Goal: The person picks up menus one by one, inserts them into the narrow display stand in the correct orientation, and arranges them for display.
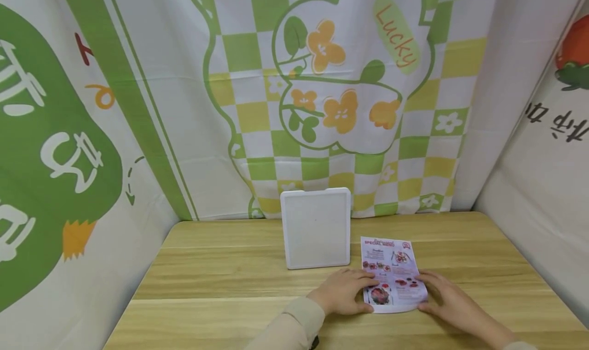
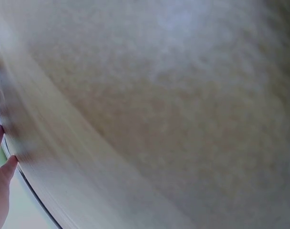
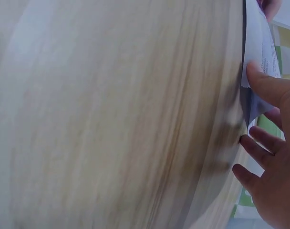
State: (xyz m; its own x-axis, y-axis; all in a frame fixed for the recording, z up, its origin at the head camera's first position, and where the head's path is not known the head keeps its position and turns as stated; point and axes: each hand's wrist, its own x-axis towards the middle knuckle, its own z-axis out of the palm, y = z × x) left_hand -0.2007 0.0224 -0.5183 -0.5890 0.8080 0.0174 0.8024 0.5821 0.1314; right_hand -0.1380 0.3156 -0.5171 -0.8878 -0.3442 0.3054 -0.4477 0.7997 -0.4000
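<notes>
A printed menu sheet (image 1: 395, 271) with red food pictures lies on the wooden table, its lower part bowed up and its bottom edge showing white. My left hand (image 1: 345, 291) holds its left edge, fingertips over the print and thumb at the lower left corner. On the opposite edge, my right hand (image 1: 453, 301) pinches the paper. The right wrist view shows the right thumb (image 3: 266, 83) on the sheet's near face and a fingertip behind it, the other fingers spread toward the table. Only a few left fingers (image 2: 6, 167) appear in the left wrist view.
A white rectangular frame or board (image 1: 316, 230) stands upright behind and left of the sheet. Printed cloth (image 1: 250, 48) hangs along the table's back edge, with more cloth on both sides. The wooden tabletop (image 1: 207, 278) extends left of the hands.
</notes>
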